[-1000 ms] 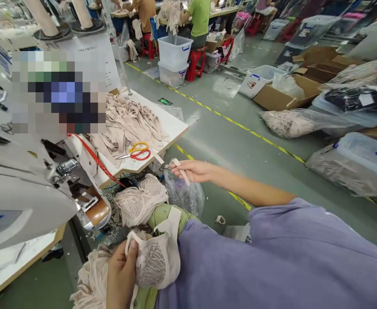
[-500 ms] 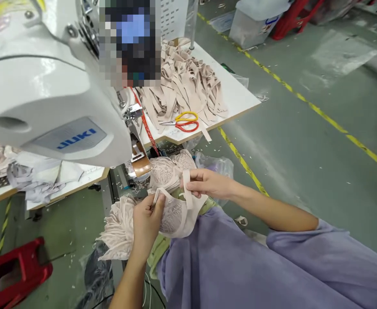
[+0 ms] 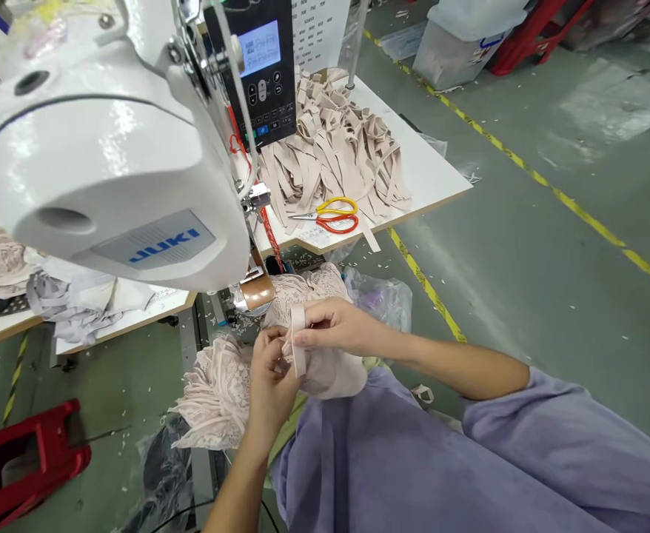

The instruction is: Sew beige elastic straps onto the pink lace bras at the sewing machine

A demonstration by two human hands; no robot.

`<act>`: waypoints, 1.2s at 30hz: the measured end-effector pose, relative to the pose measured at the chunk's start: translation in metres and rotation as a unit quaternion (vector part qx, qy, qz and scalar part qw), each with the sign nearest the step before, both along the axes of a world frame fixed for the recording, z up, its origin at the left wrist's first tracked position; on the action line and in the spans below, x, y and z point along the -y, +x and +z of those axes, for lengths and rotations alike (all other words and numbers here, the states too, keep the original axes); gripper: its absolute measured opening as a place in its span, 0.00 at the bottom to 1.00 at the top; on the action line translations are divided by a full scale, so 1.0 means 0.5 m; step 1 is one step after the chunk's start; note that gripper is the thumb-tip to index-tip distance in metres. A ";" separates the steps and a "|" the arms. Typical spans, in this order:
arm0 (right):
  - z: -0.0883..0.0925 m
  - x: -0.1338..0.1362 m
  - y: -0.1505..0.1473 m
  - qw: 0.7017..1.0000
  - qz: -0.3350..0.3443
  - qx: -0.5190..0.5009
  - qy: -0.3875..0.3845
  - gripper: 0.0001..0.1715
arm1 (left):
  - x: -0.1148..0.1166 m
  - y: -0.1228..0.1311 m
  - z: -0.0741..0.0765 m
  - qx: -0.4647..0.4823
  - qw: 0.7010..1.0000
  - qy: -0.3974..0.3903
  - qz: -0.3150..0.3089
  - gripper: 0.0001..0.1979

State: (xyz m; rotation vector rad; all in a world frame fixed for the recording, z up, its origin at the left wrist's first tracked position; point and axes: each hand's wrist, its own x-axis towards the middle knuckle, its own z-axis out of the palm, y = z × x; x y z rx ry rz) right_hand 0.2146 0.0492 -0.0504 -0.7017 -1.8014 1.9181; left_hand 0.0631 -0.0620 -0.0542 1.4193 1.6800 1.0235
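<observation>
My left hand (image 3: 272,370) is closed on the edge of a pale pink lace bra (image 3: 333,372) over my lap. My right hand (image 3: 339,326) pinches a short beige strap (image 3: 298,342), which hangs upright against the bra beside my left fingertips. The two hands nearly touch, and their fingers hide where strap and bra edge meet. A bundle of lace pieces (image 3: 217,392) hangs to the left of my left hand. More lace (image 3: 308,287) lies beyond my hands, beside the sewing machine's brown rounded arm end (image 3: 257,292).
The white sewing machine head (image 3: 108,163) and its control panel (image 3: 263,74) stand at the upper left. Red-and-yellow scissors (image 3: 336,215) and piled beige straps (image 3: 330,148) lie on the white table (image 3: 436,174). A red stool (image 3: 30,466) is at lower left.
My right hand has moved left with the strap, up to my left hand. My left hand has shifted slightly right, and the bra's edge is now mostly covered by my fingers. The view has shifted.
</observation>
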 end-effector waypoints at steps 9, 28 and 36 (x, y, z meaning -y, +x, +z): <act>0.009 -0.128 -0.050 0.996 -0.057 -0.026 -0.070 0.18 | -0.034 -0.054 0.008 -0.229 0.965 0.116 0.044 0.15; 0.016 -0.215 -0.156 0.945 -0.110 0.017 0.309 0.03 | -0.086 -0.092 0.080 -0.215 0.975 0.051 -0.009 0.16; 0.026 -0.212 -0.155 0.951 -0.107 0.018 0.288 0.02 | -0.109 -0.100 0.098 -0.198 0.980 0.003 0.025 0.16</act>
